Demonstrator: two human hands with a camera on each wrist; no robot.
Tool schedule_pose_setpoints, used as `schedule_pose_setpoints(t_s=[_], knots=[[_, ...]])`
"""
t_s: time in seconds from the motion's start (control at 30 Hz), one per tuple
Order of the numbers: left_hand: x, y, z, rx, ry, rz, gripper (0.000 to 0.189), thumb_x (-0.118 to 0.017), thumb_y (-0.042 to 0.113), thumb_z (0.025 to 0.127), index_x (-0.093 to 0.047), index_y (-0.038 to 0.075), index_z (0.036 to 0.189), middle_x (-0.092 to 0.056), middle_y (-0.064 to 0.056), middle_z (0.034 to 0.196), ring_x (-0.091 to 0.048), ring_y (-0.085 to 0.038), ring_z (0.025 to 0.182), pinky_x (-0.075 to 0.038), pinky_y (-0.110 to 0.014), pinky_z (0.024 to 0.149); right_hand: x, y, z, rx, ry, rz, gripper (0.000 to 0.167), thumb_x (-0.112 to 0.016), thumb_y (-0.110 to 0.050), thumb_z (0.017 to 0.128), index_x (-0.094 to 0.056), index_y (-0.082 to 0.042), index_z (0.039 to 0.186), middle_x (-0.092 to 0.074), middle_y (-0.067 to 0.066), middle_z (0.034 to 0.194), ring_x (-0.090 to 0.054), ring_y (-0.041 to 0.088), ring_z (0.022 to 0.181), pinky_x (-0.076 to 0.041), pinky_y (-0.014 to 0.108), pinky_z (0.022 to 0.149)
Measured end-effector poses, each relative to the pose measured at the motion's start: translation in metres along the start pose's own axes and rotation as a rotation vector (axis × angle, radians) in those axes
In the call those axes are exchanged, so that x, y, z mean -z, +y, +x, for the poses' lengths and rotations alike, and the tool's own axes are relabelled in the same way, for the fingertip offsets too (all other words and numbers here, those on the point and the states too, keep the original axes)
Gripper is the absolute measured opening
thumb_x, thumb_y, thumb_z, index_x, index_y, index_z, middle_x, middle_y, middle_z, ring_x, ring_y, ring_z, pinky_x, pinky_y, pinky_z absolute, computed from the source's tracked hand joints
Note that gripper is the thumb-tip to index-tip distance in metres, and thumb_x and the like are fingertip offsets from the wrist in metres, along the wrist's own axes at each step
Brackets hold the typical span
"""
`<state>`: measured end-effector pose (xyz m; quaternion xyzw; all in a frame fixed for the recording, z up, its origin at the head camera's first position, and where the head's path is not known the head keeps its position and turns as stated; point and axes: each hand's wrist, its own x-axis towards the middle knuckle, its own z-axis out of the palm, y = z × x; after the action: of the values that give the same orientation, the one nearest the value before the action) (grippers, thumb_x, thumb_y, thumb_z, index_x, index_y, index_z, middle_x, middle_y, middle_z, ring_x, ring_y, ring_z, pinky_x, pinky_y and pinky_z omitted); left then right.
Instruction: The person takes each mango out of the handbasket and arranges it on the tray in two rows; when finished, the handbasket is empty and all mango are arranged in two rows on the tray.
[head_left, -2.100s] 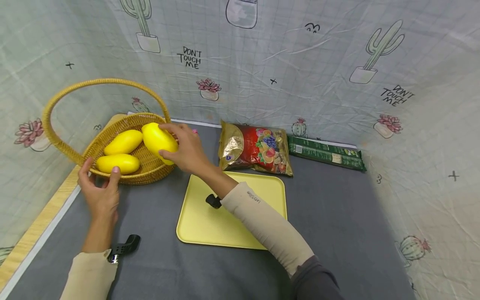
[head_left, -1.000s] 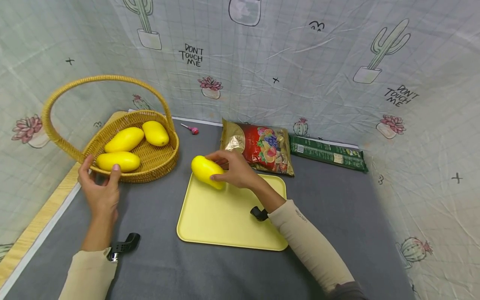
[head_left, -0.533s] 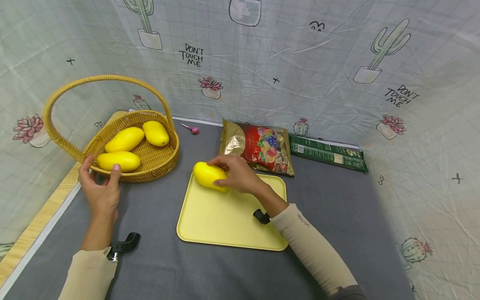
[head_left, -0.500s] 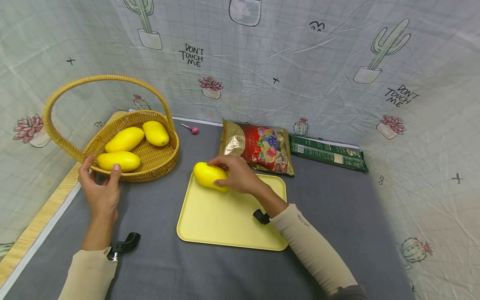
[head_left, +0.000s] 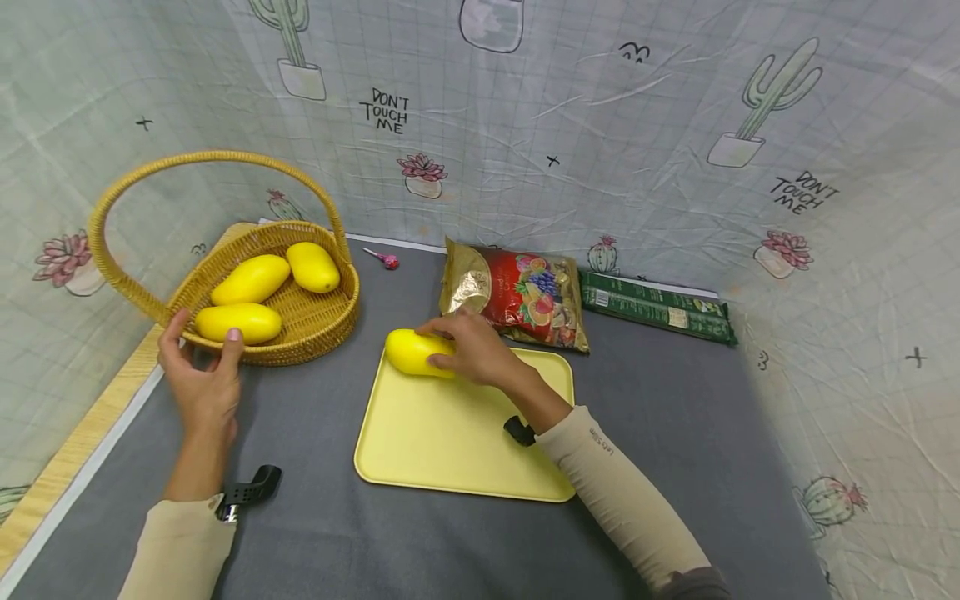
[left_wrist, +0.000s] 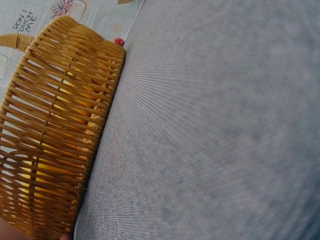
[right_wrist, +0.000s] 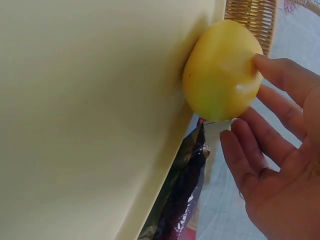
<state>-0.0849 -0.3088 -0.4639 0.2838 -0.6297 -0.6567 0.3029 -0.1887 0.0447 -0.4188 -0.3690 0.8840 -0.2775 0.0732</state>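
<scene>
A yellow mango (head_left: 411, 352) lies at the far left corner of the pale yellow tray (head_left: 450, 442). My right hand (head_left: 480, 354) holds it from the right, thumb on the near side and a finger on the far side. In the right wrist view the mango (right_wrist: 220, 75) rests against the tray surface while some fingers stand apart from it. My left hand (head_left: 201, 387) grips the near left rim of a wicker basket (head_left: 341, 325), thumb over the edge. Inside the basket lie three more mangoes (head_left: 251, 279). The left wrist view shows mostly the basket's woven side (left_wrist: 55, 115).
Behind the tray lies a gold and red candy bag (head_left: 513, 300), close to its far edge. A green packet (head_left: 660, 308) is right of that bag. A lollipop (head_left: 391, 262) lies between basket and bag. A printed cloth (head_left: 555, 125) hangs behind the grey table.
My right hand has carried the mango from the basket rightward to the tray and lowered it there, turning it flatter. My left hand has stayed on the basket rim.
</scene>
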Motion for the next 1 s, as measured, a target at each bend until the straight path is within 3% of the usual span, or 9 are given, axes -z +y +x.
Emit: schedule_pose_setpoints(t_s=[0.17, 0.27, 0.33, 0.4, 0.5, 0.73, 1.0], knots=[[0.000, 0.001, 0.000, 0.002, -0.001, 0.007, 0.071, -0.076, 0.014, 0.095, -0.045, 0.033, 0.157, -0.027, 0.009, 0.169, -0.023, -0.016, 0.158, -0.028, -0.043, 0.128, 0.001, -0.004, 0.005, 0.033, 0.069, 0.026, 0.044, -0.084, -0.025, 0.093, -0.073, -0.015, 0.135, -0.077, 0.002, 0.128, -0.059, 0.025, 0.105, -0.044, 0.039, 0.093], [0.001, 0.000, 0.000, -0.005, 0.001, 0.008, 0.071, -0.076, 0.015, 0.095, -0.045, 0.033, 0.156, -0.028, 0.009, 0.168, -0.023, -0.017, 0.158, -0.027, -0.044, 0.128, 0.001, -0.012, 0.011, 0.044, 0.115, 0.054, 0.044, -0.084, -0.026, 0.094, -0.073, -0.015, 0.135, -0.076, 0.001, 0.132, -0.062, 0.025, 0.116, -0.042, 0.042, 0.113], [0.001, 0.000, -0.001, -0.008, 0.003, 0.009, 0.071, -0.076, 0.015, 0.095, -0.045, 0.033, 0.157, -0.028, 0.009, 0.168, -0.023, -0.017, 0.157, -0.027, -0.045, 0.129, 0.000, -0.017, 0.016, 0.056, 0.145, 0.069, 0.044, -0.084, -0.027, 0.094, -0.073, -0.015, 0.134, -0.075, 0.001, 0.133, -0.063, 0.023, 0.119, -0.043, 0.042, 0.114], [0.001, 0.000, -0.001, -0.008, 0.002, 0.012, 0.071, -0.076, 0.015, 0.096, -0.045, 0.033, 0.157, -0.028, 0.009, 0.168, -0.022, -0.018, 0.157, -0.026, -0.045, 0.129, -0.001, -0.022, 0.021, 0.070, 0.170, 0.086, 0.043, -0.084, -0.027, 0.093, -0.073, -0.016, 0.133, -0.076, 0.000, 0.132, -0.063, 0.020, 0.118, -0.045, 0.041, 0.113], [-0.001, 0.003, -0.002, -0.003, -0.002, 0.030, 0.071, -0.075, 0.016, 0.096, -0.043, 0.033, 0.157, -0.028, 0.009, 0.169, -0.022, -0.018, 0.158, -0.026, -0.046, 0.130, -0.003, -0.030, 0.031, 0.098, 0.191, 0.119, 0.041, -0.084, -0.027, 0.093, -0.074, -0.016, 0.131, -0.077, -0.001, 0.129, -0.061, 0.020, 0.111, -0.052, 0.036, 0.094], [-0.004, 0.010, -0.004, -0.017, -0.020, 0.035, 0.071, -0.074, 0.016, 0.097, -0.042, 0.032, 0.158, -0.027, 0.008, 0.169, -0.021, -0.019, 0.159, -0.025, -0.047, 0.131, -0.008, -0.048, 0.055, 0.108, 0.206, 0.175, 0.040, -0.085, -0.029, 0.093, -0.074, -0.016, 0.129, -0.077, -0.002, 0.126, -0.060, 0.017, 0.113, -0.053, 0.028, 0.096], [-0.001, 0.002, -0.002, -0.019, -0.007, 0.069, 0.070, -0.074, 0.018, 0.097, -0.042, 0.035, 0.158, -0.027, 0.009, 0.169, -0.023, -0.019, 0.159, -0.027, -0.047, 0.129, -0.018, -0.066, 0.072, 0.134, 0.181, 0.233, 0.043, -0.085, -0.032, 0.092, -0.073, -0.020, 0.131, -0.078, -0.005, 0.126, -0.062, 0.014, 0.117, -0.050, 0.017, 0.094]])
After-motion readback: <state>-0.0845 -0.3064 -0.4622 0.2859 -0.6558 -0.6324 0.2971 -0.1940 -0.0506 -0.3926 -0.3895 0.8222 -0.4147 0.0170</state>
